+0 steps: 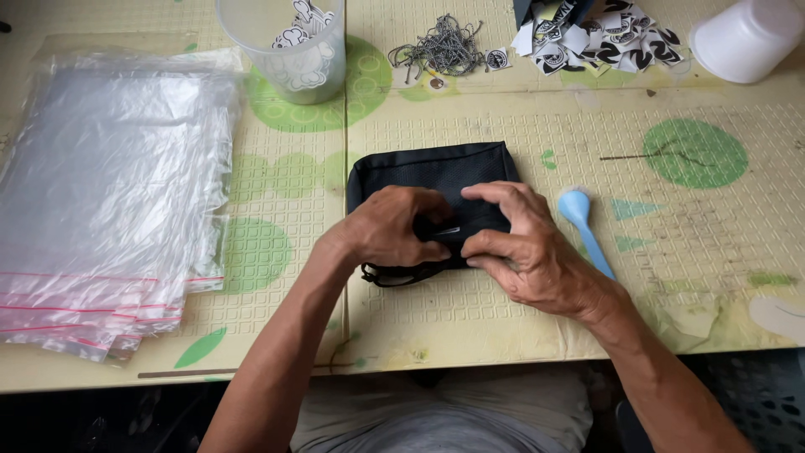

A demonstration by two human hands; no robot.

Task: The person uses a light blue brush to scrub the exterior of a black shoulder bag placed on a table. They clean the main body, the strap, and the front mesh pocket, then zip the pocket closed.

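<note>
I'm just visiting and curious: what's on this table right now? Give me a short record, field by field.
Surface: pale patterned table mat with green spots
Left hand: pinching a small part at the front edge of a black fabric pouch
Right hand: pressing on the same pouch, fingers curled over it
Beside right hand: light blue plastic spoon
Left side: stack of clear plastic bags
Far edge: clear cup holding stickers, heap of small metal chains, pile of black-and-white tags, white cup lying on its side
</note>
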